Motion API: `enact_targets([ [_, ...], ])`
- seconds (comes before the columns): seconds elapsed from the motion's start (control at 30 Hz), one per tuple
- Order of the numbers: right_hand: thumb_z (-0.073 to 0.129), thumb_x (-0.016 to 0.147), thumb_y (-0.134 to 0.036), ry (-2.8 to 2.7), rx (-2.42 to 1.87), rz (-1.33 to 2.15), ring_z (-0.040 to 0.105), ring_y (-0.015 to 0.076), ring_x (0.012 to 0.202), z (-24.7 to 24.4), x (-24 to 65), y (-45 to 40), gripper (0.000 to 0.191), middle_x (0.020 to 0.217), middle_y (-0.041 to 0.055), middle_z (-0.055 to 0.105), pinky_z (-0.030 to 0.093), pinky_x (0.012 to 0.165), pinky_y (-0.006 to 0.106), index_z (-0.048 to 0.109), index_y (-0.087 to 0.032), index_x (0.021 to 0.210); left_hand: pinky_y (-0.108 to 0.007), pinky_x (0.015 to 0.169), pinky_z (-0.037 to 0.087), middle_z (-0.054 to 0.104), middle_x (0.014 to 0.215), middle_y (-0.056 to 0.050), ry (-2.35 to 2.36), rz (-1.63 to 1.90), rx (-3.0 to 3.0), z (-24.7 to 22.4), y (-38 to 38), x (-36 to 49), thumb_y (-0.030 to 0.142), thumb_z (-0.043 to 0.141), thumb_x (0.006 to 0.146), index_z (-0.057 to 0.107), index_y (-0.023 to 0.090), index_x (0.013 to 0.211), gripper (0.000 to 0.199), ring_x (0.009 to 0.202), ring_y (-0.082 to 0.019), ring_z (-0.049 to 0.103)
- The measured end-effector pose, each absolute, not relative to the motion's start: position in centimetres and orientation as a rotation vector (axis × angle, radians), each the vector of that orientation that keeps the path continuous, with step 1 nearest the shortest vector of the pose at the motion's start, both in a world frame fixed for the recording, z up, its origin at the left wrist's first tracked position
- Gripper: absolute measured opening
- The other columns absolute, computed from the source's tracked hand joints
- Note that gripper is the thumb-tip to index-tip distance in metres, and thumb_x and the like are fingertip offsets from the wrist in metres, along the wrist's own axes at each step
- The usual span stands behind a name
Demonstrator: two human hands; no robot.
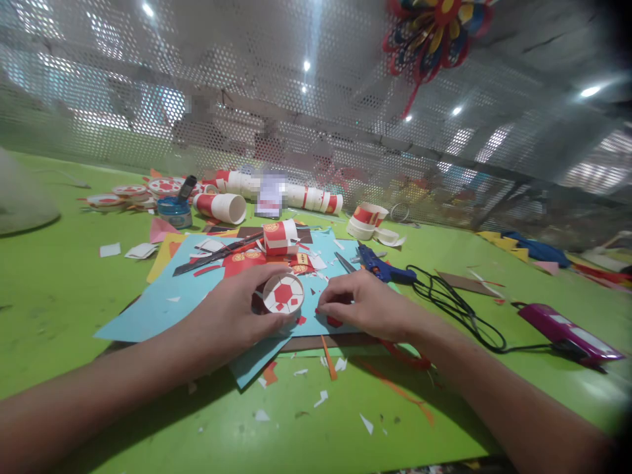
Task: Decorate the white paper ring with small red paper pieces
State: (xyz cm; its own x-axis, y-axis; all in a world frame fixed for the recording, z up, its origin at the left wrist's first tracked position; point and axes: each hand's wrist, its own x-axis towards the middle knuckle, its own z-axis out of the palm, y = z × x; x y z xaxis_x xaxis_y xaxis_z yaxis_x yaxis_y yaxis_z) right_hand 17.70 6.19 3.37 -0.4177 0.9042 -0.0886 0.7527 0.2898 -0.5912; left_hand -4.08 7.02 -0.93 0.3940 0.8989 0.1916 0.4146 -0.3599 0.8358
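Observation:
My left hand (247,309) is wrapped round a white paper cup (295,288), its round end turned towards me. A red hexagon and smaller red pieces sit on that face, with dark lines between them. To the right, my right hand (358,303) is closed in a pinch just above the blue paper sheet (162,303), a tiny red paper piece (317,310) at its fingertips. More red paper cut-outs (334,322) lie under this hand. Behind the held cup, a red and white paper cup (280,238) lies on its side near red scraps.
A blue glue gun (382,264) with black cable lies right, its cable running to a purple power strip (567,332). Scissors (409,355) lie partly under my right forearm. At the back are a blue jar (174,212), cut cups (368,219) and a row of stacked cups (306,196).

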Motion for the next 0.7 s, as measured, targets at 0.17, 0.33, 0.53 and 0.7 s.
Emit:
enact_targets([
  [0.17,0.063,0.082,-0.015,-2.314,-1.536,0.574,0.061,0.0148,0.067,2.7,17.7,6.6,0.015,0.073,0.0051,0.071,0.044,0.065,0.028,0.077,-0.015,0.075,-0.045,0.089,0.055,0.068,0.123,-0.01,1.121,0.87,1.95,-1.2,7.2,-4.1,0.042,0.071,0.071,0.059,0.02,0.124,0.059,0.102,-0.03,0.068],
  [0.33,0.068,0.079,-0.02,-2.128,-1.558,0.461,0.057,0.0137,0.061,3.4,18.4,6.9,0.015,0.066,0.0035,0.069,0.043,0.06,0.027,0.073,-0.016,0.065,-0.046,0.087,0.056,0.066,0.126,-0.011,1.144,0.851,1.958,-1.3,7.3,-4.3,0.041,0.07,0.071,0.056,0.02,0.129,0.063,0.101,-0.031,0.068],
  [0.53,0.063,0.08,-0.029,-1.957,-1.613,0.245,0.056,0.0138,0.059,5.2,21.9,8.5,0.019,0.07,0.005,0.069,0.041,0.054,0.027,0.073,-0.014,0.076,-0.043,0.082,0.058,0.068,0.12,-0.011,1.148,0.846,1.905,-1.3,7.2,-4.3,0.046,0.072,0.071,0.058,0.02,0.124,0.061,0.098,-0.029,0.068],
  [0.7,0.059,0.079,-0.024,-2.133,-1.723,0.227,0.057,0.0148,0.06,5.7,25.0,10.5,0.02,0.066,0.0045,0.069,0.04,0.056,0.026,0.075,-0.013,0.073,-0.042,0.076,0.059,0.072,0.11,-0.01,1.177,0.904,1.876,-1.7,7.1,-4.0,0.053,0.072,0.068,0.063,0.021,0.116,0.058,0.091,-0.03,0.069],
])
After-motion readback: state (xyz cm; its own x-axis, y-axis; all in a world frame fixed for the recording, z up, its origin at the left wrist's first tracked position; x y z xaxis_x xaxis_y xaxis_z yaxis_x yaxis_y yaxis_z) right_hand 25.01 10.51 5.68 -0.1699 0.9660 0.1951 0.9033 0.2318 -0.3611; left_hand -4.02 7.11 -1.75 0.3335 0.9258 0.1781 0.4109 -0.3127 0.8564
